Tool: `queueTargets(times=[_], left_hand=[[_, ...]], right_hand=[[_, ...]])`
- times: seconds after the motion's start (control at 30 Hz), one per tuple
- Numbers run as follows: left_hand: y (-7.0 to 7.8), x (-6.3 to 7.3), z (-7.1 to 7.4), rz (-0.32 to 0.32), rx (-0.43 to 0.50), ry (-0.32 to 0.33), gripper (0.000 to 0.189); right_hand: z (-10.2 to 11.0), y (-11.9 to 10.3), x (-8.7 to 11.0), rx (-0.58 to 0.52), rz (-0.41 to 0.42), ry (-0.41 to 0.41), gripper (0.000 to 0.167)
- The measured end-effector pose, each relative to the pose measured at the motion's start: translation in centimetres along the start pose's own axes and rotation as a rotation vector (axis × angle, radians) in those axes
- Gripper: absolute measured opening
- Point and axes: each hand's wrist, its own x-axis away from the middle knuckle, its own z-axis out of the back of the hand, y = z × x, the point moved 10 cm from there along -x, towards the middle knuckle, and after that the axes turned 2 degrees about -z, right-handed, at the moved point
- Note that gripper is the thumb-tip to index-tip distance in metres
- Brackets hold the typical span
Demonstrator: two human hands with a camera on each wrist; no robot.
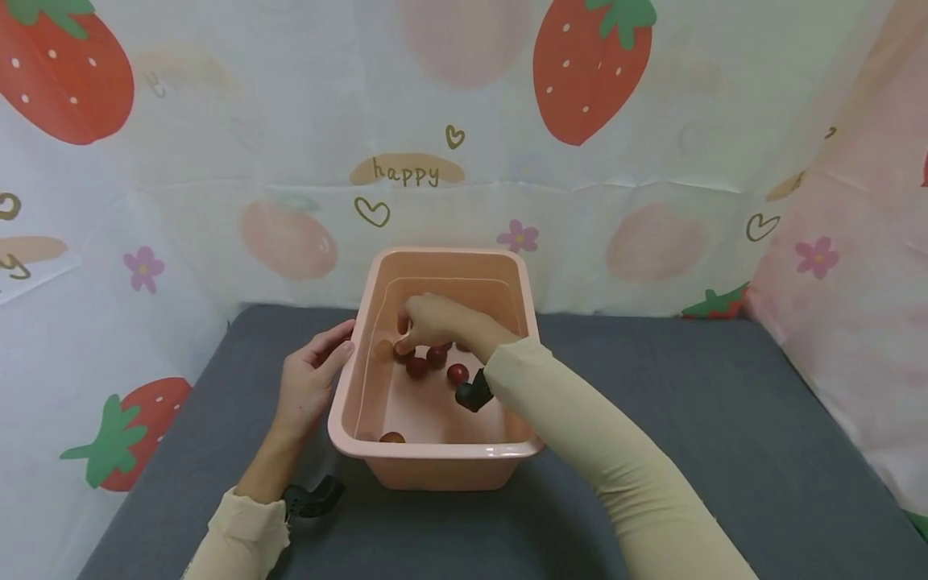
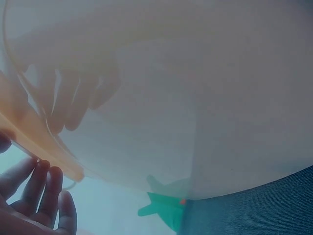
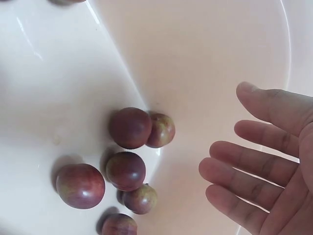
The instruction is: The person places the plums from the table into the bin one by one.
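A pale pink plastic basin sits on the table with several round, dark red plums on its floor. My left hand touches the outside of the basin's left rim with fingertips and thumb; in the left wrist view its fingers lie relaxed along the rim's edge. Inside the basin, near its left wall, is my right hand. The right wrist view shows that hand's fingers extended and slightly parted, holding nothing, beside a cluster of plums that they do not touch.
One plum lies apart near the basin's front wall. The dark grey tabletop spreads on both sides. A white cloth printed with strawberries hangs behind. Each wrist carries a black camera mount.
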Motion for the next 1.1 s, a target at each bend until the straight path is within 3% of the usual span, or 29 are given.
queueTargets(times=[0.13, 0.3, 0.47, 0.77, 0.93, 1.1], left_hand=[[0.0, 0.0, 0.0, -0.005, -0.005, -0.008, 0.04], [0.0, -0.3, -0.3, 0.001, -0.001, -0.023, 0.041], [-0.2, -0.2, -0.4, 0.004, 0.007, -0.02, 0.04], [-0.2, -0.2, -0.2, 0.004, 0.001, -0.02, 0.041], [-0.1, -0.2, -0.2, 0.002, -0.015, -0.034, 0.042], [0.1, -0.1, 0.0, 0.01, -0.014, -0.026, 0.041]], right_hand=[[0.7, -0.3, 0.3, -0.029, 0.05, 0.018, 0.027], [3.0, -1.2, 1.0, -0.069, 0.182, 0.129, 0.024], [3.8, -2.3, 1.6, -0.039, 0.255, 0.155, 0.021], [4.9, -3.2, 3.1, -0.069, 0.28, 0.175, 0.019], [7.0, -2.6, 4.5, -0.138, 0.264, 0.215, 0.026], [9.1, -1.8, 6.0, -0.182, 0.268, 0.262, 0.023]])
